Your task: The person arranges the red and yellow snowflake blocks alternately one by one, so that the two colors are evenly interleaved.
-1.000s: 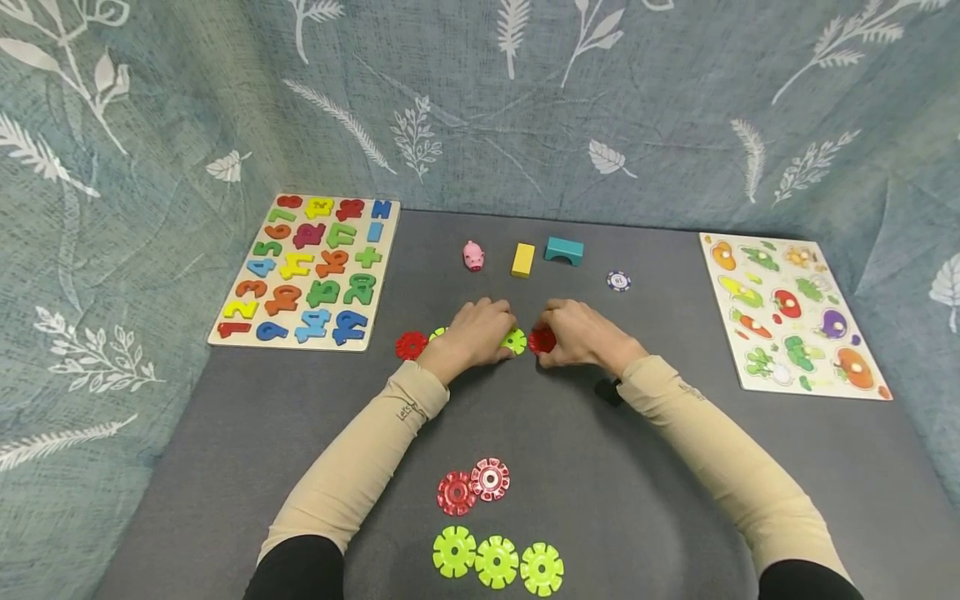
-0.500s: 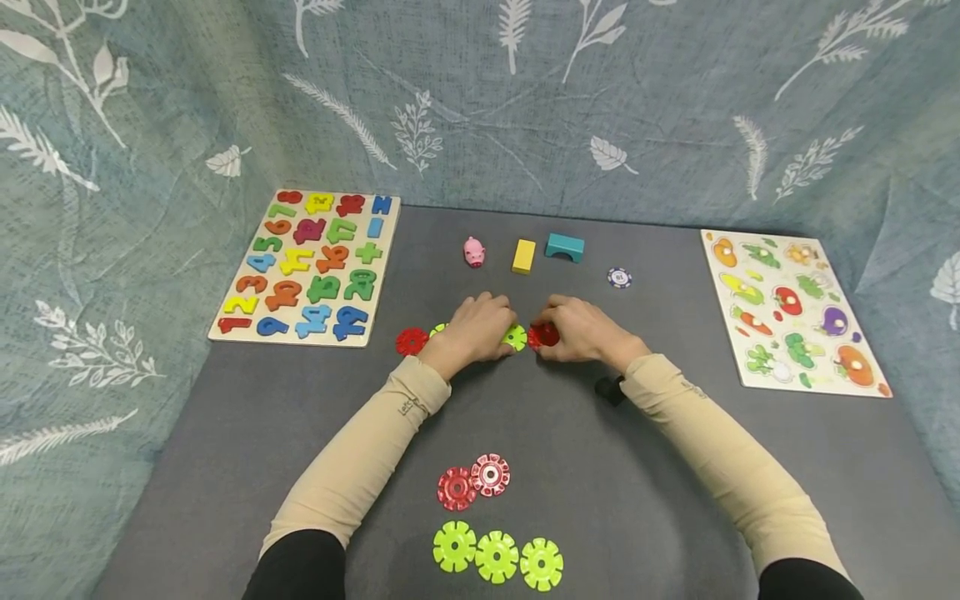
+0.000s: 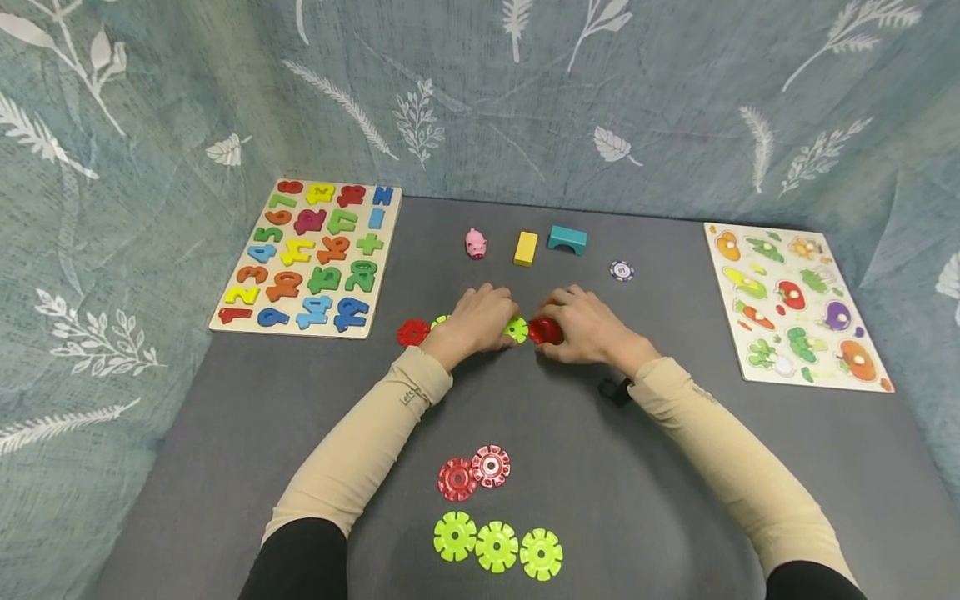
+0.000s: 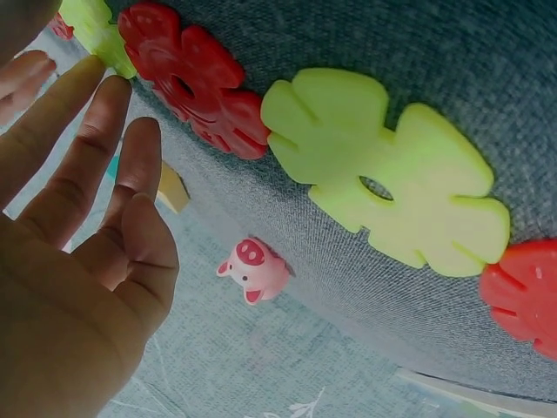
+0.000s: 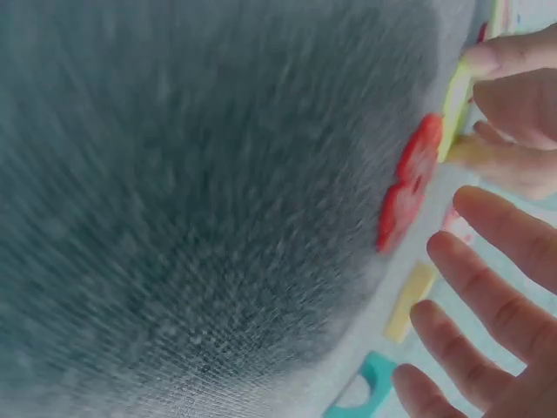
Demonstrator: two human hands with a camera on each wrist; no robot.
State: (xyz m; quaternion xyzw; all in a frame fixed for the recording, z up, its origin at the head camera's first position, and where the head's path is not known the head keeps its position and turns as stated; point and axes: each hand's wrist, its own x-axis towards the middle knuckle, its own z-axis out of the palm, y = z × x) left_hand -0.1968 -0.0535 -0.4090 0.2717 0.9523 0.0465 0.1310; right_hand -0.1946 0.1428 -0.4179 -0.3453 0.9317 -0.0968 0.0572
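A row of red and green notched plastic discs lies on the grey table. My left hand (image 3: 476,321) holds a green disc (image 3: 517,330) by opposite edges between thumb and fingers. Beside it sits a red disc (image 3: 546,332), its edge meeting the green one. My right hand (image 3: 588,325) is around the red disc's right side; in the right wrist view its fingers (image 5: 479,287) are spread and apart from that disc. Under the left hand the row runs on with another red disc (image 4: 196,83), a green disc (image 4: 383,178) and a red end disc (image 3: 413,332).
Nearer the body lie two red discs (image 3: 457,479) and three green discs (image 3: 497,547). Behind the hands stand a pink pig (image 3: 476,244), a yellow block (image 3: 526,248), a teal arch (image 3: 567,239) and a chip (image 3: 622,270). A number board (image 3: 300,260) and vegetable board (image 3: 798,308) flank them.
My right hand has loosened and shifted slightly right, so more of the red disc shows. The left hand stays at the green disc. The head view has tilted slightly down.
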